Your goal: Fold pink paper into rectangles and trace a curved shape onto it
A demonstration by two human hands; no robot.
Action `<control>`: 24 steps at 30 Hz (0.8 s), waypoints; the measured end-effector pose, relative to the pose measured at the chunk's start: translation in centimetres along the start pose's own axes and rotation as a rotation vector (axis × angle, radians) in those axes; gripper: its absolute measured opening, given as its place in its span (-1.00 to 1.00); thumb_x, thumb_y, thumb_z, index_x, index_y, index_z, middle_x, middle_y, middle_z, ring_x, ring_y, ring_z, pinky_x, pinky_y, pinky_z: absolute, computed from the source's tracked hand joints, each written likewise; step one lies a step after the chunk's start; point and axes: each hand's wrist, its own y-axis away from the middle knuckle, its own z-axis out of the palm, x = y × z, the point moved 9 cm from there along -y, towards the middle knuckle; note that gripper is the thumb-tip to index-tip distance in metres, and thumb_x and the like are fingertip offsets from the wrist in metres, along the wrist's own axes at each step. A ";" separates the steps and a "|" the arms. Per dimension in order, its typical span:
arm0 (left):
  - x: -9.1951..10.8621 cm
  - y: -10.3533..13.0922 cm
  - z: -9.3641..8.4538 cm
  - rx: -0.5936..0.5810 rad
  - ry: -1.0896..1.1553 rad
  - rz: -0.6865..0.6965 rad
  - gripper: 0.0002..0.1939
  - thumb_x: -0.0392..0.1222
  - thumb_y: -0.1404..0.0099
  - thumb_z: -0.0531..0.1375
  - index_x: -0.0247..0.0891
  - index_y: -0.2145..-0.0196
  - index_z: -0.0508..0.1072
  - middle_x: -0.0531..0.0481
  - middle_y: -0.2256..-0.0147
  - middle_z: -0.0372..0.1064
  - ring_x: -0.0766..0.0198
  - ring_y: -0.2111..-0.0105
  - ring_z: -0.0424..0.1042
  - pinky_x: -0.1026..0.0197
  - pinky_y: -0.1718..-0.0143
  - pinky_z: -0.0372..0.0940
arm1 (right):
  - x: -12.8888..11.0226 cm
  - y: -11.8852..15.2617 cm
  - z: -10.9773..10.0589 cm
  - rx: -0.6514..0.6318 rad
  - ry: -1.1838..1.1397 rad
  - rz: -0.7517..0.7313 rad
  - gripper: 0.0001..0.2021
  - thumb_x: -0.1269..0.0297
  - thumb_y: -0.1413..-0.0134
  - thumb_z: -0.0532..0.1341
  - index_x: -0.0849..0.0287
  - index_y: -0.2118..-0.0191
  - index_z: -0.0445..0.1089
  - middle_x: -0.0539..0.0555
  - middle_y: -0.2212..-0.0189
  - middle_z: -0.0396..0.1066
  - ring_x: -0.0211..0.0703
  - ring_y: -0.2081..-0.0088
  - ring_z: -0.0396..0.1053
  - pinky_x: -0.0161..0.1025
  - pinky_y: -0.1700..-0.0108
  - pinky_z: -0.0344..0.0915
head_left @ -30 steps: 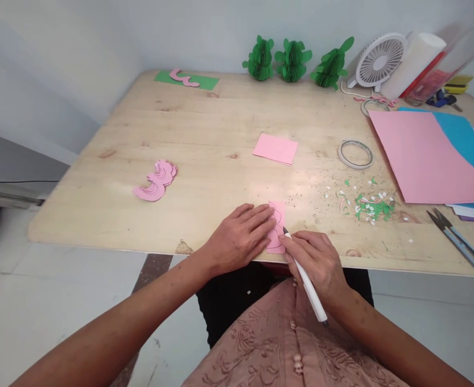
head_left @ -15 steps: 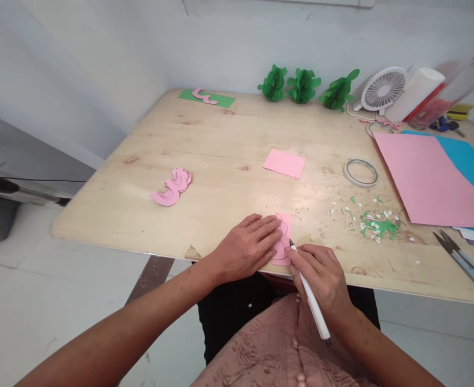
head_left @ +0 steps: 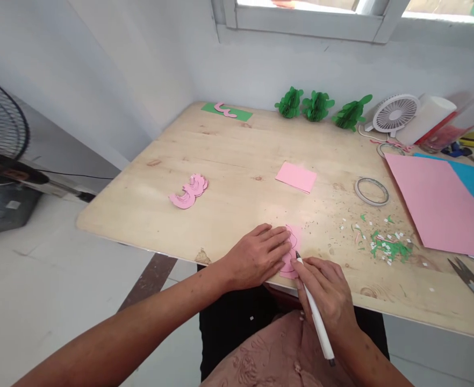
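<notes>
A small pink paper [head_left: 296, 234] with a curvy dark outline lies at the table's front edge. My left hand [head_left: 258, 255] rests flat on its left side, fingers stretched out and slightly apart, covering part of it. In my right hand [head_left: 326, 287] is a white marker [head_left: 317, 317], its dark tip at the paper's right part beside the drawn line. Beyond my hands lies a pink paper rectangle [head_left: 296, 177]. To the left is a stack of curvy pink cutouts [head_left: 189, 191].
Green and white scraps [head_left: 390, 247], a tape roll [head_left: 371, 192], scissors [head_left: 473, 285] and large pink sheets [head_left: 442, 204] lie at right. Green paper shapes [head_left: 317, 106] and a small white fan [head_left: 395, 114] stand by the wall. A green strip [head_left: 241, 114] lies far left.
The view has tilted up and shifted left, showing the window and a standing fan. My left hand still presses the pink paper, and my right hand still holds the marker at it.
</notes>
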 end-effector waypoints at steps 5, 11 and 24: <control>0.0 0.0 -0.1 0.005 0.005 -0.002 -0.70 -0.21 -0.38 -0.02 -0.33 0.02 0.35 -0.20 -0.10 0.31 0.09 -0.16 0.23 -0.01 -0.13 0.15 | -0.1 0.2 0.0 0.017 0.007 -0.018 -0.66 0.51 -0.13 0.15 0.25 -0.04 0.37 0.13 0.27 0.54 -0.04 0.14 0.41 -0.07 0.11 0.26; -0.2 0.2 -0.2 0.025 0.015 -0.011 -0.73 -0.21 -0.34 0.02 -0.33 0.05 0.35 -0.22 -0.11 0.30 0.09 -0.16 0.23 -0.01 -0.14 0.14 | -0.2 0.2 -0.1 0.020 -0.002 -0.033 -0.69 0.53 -0.12 0.17 0.29 -0.01 0.37 0.15 0.27 0.53 -0.02 0.15 0.39 -0.07 0.11 0.25; -0.6 -0.2 -0.4 -0.030 -0.006 -0.023 -0.77 -0.17 -0.35 0.01 -0.28 0.14 0.37 -0.22 -0.11 0.27 0.02 -0.18 0.15 -0.05 -0.13 0.12 | -0.1 0.1 0.0 0.010 -0.004 -0.024 -0.68 0.55 -0.10 0.18 0.30 0.00 0.37 0.16 0.27 0.53 0.00 0.16 0.40 -0.06 0.11 0.25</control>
